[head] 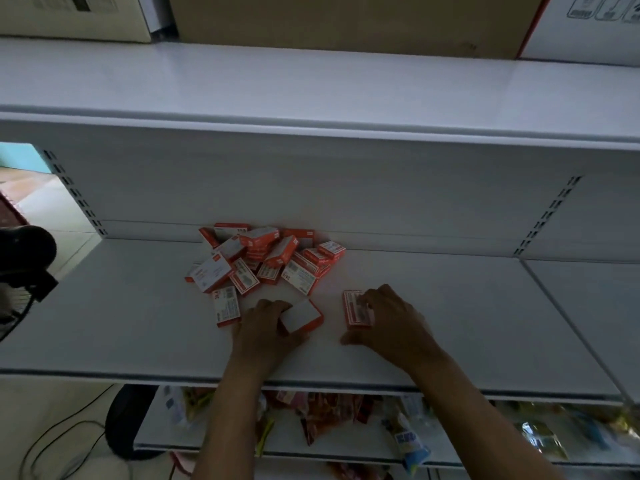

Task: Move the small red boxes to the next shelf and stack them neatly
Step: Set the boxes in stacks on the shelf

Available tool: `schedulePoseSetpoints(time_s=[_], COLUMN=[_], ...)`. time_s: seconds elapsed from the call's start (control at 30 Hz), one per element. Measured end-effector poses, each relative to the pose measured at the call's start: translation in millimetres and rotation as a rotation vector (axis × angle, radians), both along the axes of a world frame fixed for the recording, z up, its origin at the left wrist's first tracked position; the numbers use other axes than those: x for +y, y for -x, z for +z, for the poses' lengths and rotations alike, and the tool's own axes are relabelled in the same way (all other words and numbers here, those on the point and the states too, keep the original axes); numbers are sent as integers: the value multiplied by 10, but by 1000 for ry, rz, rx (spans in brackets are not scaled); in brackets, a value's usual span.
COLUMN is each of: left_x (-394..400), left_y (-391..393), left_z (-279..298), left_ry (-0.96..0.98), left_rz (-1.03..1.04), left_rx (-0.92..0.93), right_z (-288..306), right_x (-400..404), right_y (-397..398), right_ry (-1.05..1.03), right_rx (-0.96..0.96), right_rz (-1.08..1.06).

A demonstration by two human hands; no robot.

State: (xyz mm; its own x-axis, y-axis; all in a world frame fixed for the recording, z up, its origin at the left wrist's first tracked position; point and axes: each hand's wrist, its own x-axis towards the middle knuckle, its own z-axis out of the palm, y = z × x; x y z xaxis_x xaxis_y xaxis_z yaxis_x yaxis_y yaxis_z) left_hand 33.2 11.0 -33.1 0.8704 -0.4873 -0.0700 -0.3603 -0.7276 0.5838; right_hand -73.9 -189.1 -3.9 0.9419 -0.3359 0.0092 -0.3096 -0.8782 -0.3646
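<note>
A loose heap of several small red-and-white boxes (266, 258) lies at the back of the white shelf (138, 323). My left hand (265, 327) grips one red box (302, 315) with its white face up, just in front of the heap. My right hand (388, 320) rests its fingers on another red box (356, 310) lying flat to the right, label side up. One more box (227, 306) lies flat just left of my left hand.
The neighbouring shelf section (588, 306) begins at the right, past a seam. Large cardboard cartons (346, 22) stand on the shelf above. Packaged goods (329, 417) fill the shelf below. A black fan (20, 271) and floor cables (69, 438) are at the left.
</note>
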Motion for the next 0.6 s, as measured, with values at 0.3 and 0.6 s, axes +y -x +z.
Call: schedulePoseSetpoints(time_s=[0.3, 0.6], left_x=[-3, -71], left_y=[65, 108], left_z=[29, 29], left_ry=[19, 133], left_rz=[-16, -41], left_rx=[1, 5], right_z=[93, -118], right_x=[-288, -187], right_y=[-112, 114], right_ry=[-105, -151], right_rx=[200, -77], right_rz=[322, 84])
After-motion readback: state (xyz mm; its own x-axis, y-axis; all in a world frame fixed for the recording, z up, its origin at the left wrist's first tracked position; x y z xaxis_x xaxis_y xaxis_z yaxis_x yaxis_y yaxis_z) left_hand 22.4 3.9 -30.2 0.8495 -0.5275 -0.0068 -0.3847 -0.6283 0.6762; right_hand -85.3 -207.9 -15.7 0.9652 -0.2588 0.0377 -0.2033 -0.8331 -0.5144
